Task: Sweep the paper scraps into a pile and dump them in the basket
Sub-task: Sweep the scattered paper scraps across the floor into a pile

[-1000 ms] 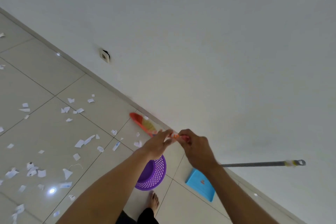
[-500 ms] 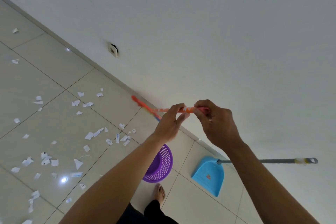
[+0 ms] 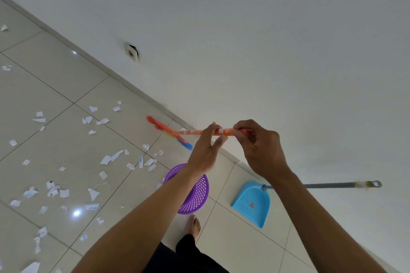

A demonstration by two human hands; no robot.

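An orange broom hangs in front of me, its orange-and-blue head down near the wall's base. My left hand pinches the orange handle from below. My right hand grips the handle's top end. White paper scraps lie scattered over the beige floor tiles to the left. A purple perforated basket stands on the floor under my left forearm.
A blue dustpan with a long grey handle leans at the white wall on the right. A wall socket sits low on the wall. My bare foot is just below the basket.
Both hands have lifted the broom handle upward and the broom head has swung away from the wall's base. The view has shifted, so the dustpan shows in full.
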